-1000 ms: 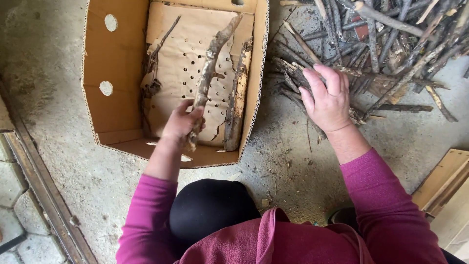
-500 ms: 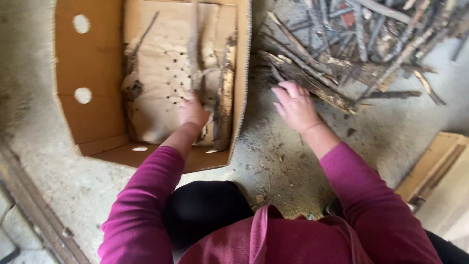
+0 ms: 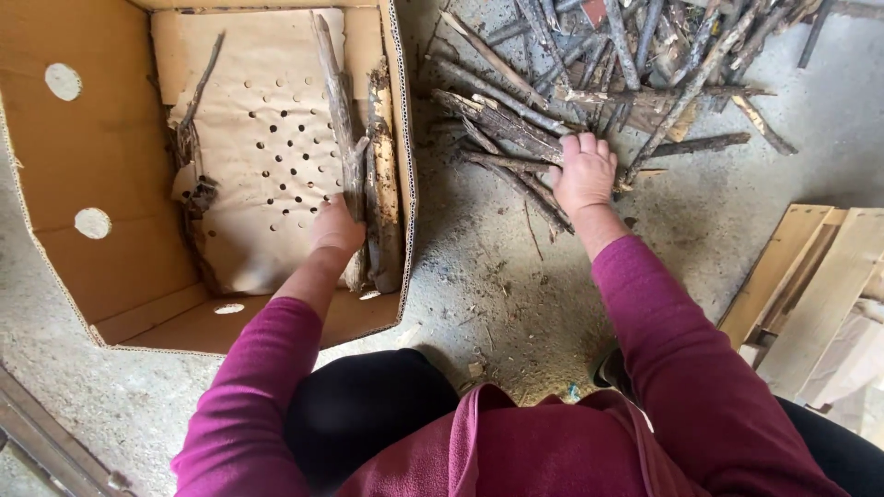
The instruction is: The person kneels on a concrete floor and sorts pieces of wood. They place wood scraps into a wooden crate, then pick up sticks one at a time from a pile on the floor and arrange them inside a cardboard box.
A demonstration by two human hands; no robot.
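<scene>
Sticks (image 3: 589, 83) lie heaped on the floor; her right hand (image 3: 584, 175) clutches some at the pile's edge. Left hand (image 3: 335, 226) grips a branch (image 3: 339, 110) inside the box (image 3: 83, 138).

Sleeves: my long magenta fleece sleeves run to each wrist; soft, plain, unmarked
Hands: my left hand (image 3: 336, 230) and right hand (image 3: 584, 175) are bare; no gloves, no rings visible
Top: same magenta fleece, a raised seam down the front
Legs: black trousers

Open brown cardboard box (image 3: 110, 276), left, punched round holes
</scene>
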